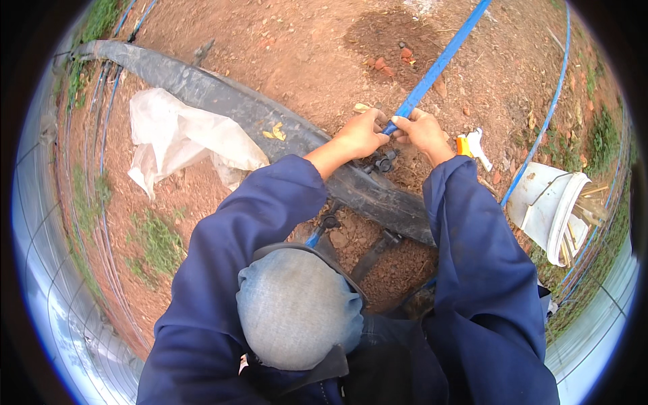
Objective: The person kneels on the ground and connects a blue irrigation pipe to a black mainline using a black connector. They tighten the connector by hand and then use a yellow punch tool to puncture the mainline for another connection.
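Out in front of me, both hands meet at the near end of a flat blue hose (442,62), which runs up and away to the right. The fingers of my left hand (364,133) are closed on the hose end. My right hand (422,133) pinches it from the other side, close to the left. Just below the hands, a small black fitting (386,160) sits at the edge of a wide black pipe (270,116) that crosses the ground at a slant. Another black fitting (329,221) sticks out from the pipe's near side.
A crumpled whitish plastic sheet (185,131) lies against the pipe at left. An orange-and-white spray head (474,146) lies right of my hands, near a tipped white bucket (543,202) with sticks. A thin blue line (555,101) passes there. A rounded faded-denim shape (297,307) fills the lower middle.
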The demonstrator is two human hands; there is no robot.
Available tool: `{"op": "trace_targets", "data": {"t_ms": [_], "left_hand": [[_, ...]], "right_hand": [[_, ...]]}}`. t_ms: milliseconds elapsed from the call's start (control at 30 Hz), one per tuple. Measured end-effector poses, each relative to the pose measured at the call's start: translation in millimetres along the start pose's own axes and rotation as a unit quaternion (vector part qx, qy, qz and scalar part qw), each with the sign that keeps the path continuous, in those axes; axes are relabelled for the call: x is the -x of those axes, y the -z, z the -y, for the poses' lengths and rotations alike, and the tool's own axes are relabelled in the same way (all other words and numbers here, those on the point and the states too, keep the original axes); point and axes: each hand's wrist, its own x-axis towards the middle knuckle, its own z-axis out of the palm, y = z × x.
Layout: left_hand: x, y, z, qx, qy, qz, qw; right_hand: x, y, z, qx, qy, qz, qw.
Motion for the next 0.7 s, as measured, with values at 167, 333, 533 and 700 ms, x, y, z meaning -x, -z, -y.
{"op": "trace_targets", "data": {"t_ms": [167,333,533,700], "left_hand": [[-1,0,-1,-0.002,-0.024,0.033,0.999],[0,-2,0,-0.064,-0.004,0.001,0.998],[1,2,-5,0.025,-0.022,0.057,0.998],[3,-3,-4,-0.046,-0.017,0.029,0.998]], "right_hand": [[-1,-1,-1,0.001,-0.009,-0.005,1.000],[-2,-2,-3,0.016,-0.001,-0.012,1.000],[-1,-1,-2,0.027,-0.004,-0.008,1.000],[-1,0,-3,0.022,0.002,-0.003,1.000]]}}
